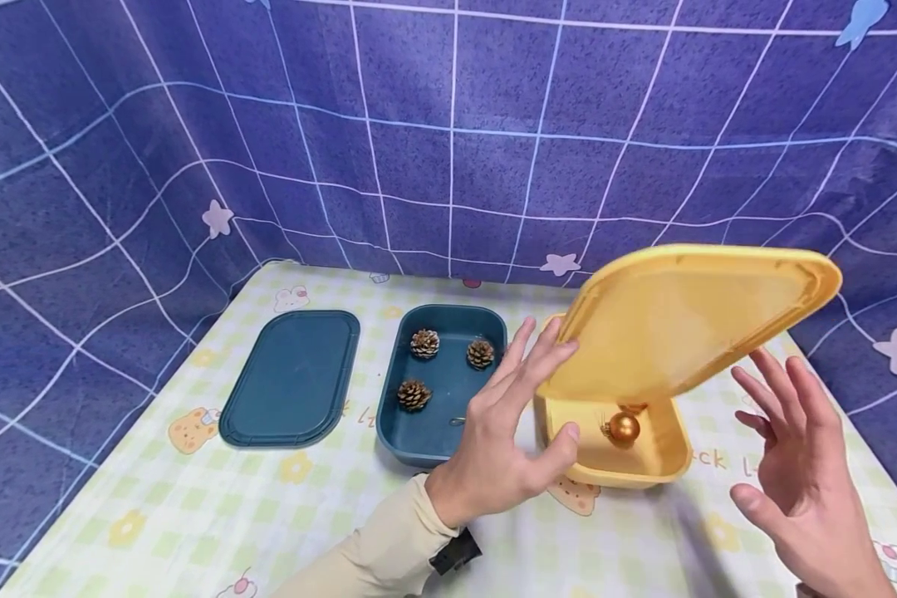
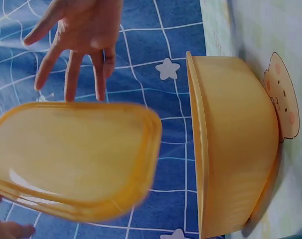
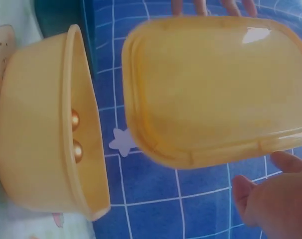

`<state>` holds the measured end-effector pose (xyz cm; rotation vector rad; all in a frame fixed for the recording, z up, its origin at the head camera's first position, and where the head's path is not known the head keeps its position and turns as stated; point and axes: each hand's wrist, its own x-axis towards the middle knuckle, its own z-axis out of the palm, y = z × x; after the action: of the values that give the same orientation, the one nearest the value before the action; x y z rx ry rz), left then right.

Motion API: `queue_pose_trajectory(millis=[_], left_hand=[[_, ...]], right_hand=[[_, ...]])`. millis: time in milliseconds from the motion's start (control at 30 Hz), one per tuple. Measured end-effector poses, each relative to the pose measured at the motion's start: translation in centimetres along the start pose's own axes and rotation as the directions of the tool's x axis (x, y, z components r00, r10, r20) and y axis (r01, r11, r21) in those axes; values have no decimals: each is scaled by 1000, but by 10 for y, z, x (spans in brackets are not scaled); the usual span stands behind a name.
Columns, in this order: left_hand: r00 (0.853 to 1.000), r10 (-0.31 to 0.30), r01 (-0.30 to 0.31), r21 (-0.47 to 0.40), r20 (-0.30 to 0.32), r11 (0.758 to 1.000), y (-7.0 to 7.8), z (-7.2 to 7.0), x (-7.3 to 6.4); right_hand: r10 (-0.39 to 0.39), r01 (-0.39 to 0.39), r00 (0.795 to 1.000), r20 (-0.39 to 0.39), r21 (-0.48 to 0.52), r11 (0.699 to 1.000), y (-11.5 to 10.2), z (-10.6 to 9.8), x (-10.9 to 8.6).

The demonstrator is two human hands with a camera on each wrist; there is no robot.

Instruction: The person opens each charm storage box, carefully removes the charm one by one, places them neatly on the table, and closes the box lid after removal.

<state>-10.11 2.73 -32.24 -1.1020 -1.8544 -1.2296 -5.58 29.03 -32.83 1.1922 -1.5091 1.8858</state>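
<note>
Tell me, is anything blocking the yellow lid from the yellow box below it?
Nothing visible is: both wrist views show open space between the yellow lid and the yellow box. The gold balls lie inside the box.

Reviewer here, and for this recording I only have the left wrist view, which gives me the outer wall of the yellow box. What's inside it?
Observer: At least two gold baubles show inside the yellow box in the right wrist view.

Operator: Does another container stand near it?

Observer: Yes, the head view shows a teal box to its left, with three pine cones visible inside.

Operator: And where is a lid for that one?

Observer: A teal lid lies on the tablecloth, left of the teal box in the head view.
</note>
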Motion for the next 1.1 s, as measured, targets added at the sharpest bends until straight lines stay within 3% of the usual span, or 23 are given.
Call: queue_pose_trajectory(millis=[133,233,333,433,500,567,700,800,867,967,1033,1100], left_hand=[[1000,13,-13,-14,12,1000,0,-3,0],[999,-25,26,-52,21,998,1,-3,-1],[994,-101,104,-115,39,988,2,-3,-1],[976,-203,215,-186,79,959,3,-4,-1],[950,-285,309,-236,129,921,4,-5,-2],[911,-363,407,-289,195,866,3,-6,-3],[807,-489,583,-317,331,748,0,-7,-7],[759,-528,639,-281,380,716,-4,-5,-10],[744,-540,653,-258,393,712,-6,-5,-12],[738,-541,657,-248,402,712,-8,-6,-14],[740,-536,653,-246,406,716,-9,-6,-15],[740,-531,651,-245,412,718,-11,-7,-14]], right_hand=[[-12,12,1000,-10,35,999,3,4,0],[-12,13,1000,-9,60,998,4,7,-2],[1,1,1000,-20,63,998,5,7,-4],[66,-64,996,-62,39,997,5,5,-7],[147,-149,983,-112,-5,989,5,4,-10],[232,-245,957,-175,-51,968,5,4,-13],[351,-397,893,-282,-127,909,6,2,-18],[415,-474,852,-317,-134,870,4,-1,-19],[456,-528,821,-343,-156,835,2,-2,-20],[495,-583,788,-366,-186,791,1,-2,-21],[497,-583,788,-364,-181,792,2,-3,-21],[495,-562,800,-340,-133,817,4,-4,-23]])
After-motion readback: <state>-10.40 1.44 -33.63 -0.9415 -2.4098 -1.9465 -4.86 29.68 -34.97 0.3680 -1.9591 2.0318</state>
